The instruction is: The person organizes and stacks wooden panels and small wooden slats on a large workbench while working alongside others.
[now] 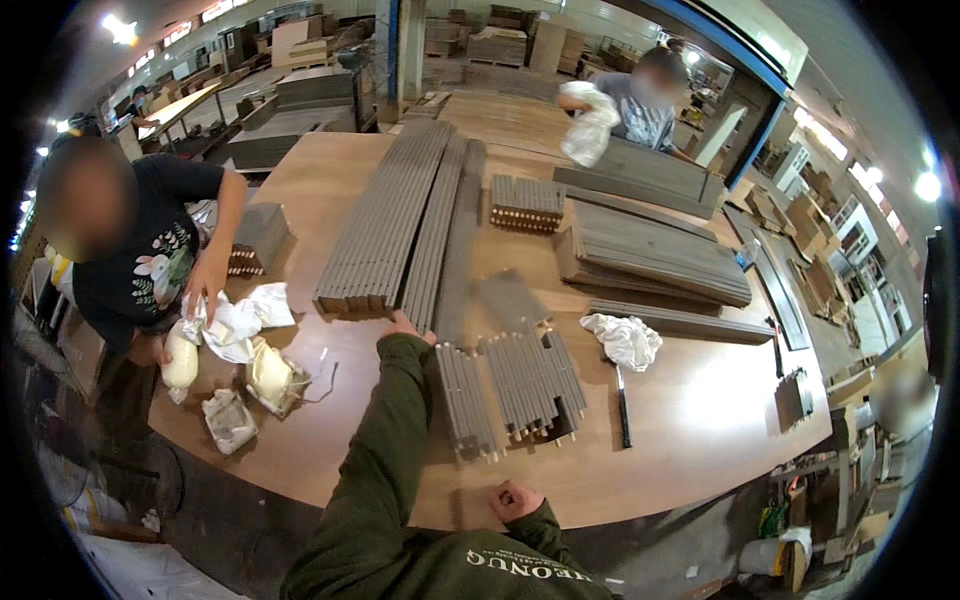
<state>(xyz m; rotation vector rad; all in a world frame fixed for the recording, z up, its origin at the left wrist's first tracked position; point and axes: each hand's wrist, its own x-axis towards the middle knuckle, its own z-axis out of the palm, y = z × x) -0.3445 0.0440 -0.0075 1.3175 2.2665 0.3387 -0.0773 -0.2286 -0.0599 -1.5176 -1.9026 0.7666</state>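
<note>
Workshop tabletop [700, 420] carried grey slats; the left hand [405, 327] reached to the long slat stack [390, 220] mid-tabletop, fingers hidden, grip unclear; the right hand [513, 499] rested fisted at the near edge, holding nothing visible

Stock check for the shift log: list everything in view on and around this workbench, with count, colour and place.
Workbench: one, light brown wood, centre.
Long slats: one big stack, grey, centre.
Short dowelled slats: two loose batches, grey, near edge.
Dowelled slat bundle: one, grey, far centre.
Grey panels: several stacked, right.
Rag: one, white, right of centre.
Glue bottles: two, pale yellow, left edge.
Co-workers: two, left and far side.
Left hand: reaching to the long slats' near end, green sleeve.
Right hand: closed, at the near edge.
</note>
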